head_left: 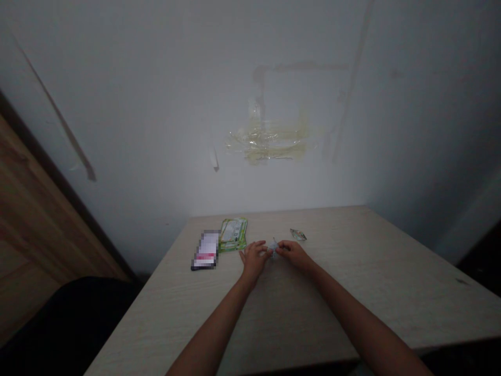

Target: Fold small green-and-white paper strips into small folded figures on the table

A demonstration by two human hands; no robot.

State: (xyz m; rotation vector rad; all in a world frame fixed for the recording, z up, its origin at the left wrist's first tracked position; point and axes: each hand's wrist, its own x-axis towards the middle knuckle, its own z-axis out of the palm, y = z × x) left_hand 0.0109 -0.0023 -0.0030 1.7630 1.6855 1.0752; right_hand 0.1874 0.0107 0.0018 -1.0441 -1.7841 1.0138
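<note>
We have a small, pale blue-white thing (273, 247) between our two hands, low over the middle of the wooden table (352, 261). Our left hand (253, 258) pinches it on one side, and our right hand (291, 250) pinches it on the other, with the fingers bent in. It is so tiny, and so much behind our fingers, that we cannot tell just what it is.

The green packets (234, 232) lie just past our left hand, and the phone (207, 250) lies beside them with its screen lit. A little shiny wrapper (298, 235) lies just beyond our right hand.

We think the thing could slip and drop, because only our fingertips have it. If we pinch too hard, it might bend or squash, since it looks thin. If our hands pull apart unevenly, it could tear or pop out of one side. Our left hand could bump the green packets and push them into the phone, as they are so close. The room looks dim too, so we could miss where a tiny bit falls.
</note>
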